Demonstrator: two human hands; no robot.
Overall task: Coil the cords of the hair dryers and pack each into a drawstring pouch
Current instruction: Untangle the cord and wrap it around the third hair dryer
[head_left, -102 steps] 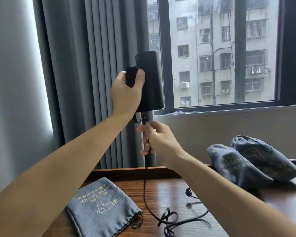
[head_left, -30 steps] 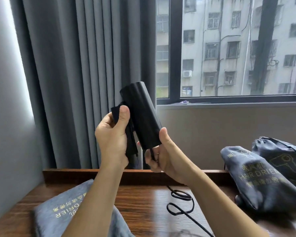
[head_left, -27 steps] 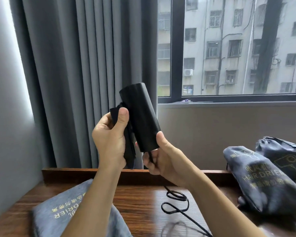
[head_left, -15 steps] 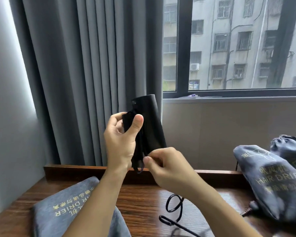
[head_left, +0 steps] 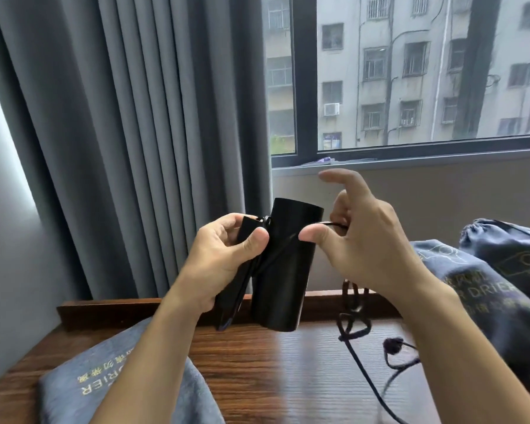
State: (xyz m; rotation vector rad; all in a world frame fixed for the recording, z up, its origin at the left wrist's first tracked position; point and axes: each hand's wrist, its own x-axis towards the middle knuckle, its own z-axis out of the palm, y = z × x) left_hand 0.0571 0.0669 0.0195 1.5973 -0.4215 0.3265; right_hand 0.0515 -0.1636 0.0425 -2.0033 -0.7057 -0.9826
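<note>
My left hand (head_left: 224, 255) grips the folded handle of a black hair dryer (head_left: 283, 270), whose barrel stands upright above the wooden table (head_left: 273, 362). My right hand (head_left: 361, 240) pinches the black cord (head_left: 357, 341) between thumb and fingers and draws it across the front of the barrel; the index finger sticks up. The rest of the cord hangs down in loose loops to the table, ending near the plug (head_left: 392, 345). A flat grey drawstring pouch (head_left: 83, 390) lies under my left forearm.
Two filled grey pouches (head_left: 484, 289) (head_left: 520, 255) marked HAIR DRIER lie at the right. A raised wooden ledge (head_left: 110, 310) runs along the table's back edge. Grey curtains (head_left: 135, 133) hang behind, with a window (head_left: 410, 71) at the right.
The dryer has come lower, toward the table. My right hand has moved from below the barrel to its right side, pulling the cord across the barrel's front. The loose cord on the table has shortened.
</note>
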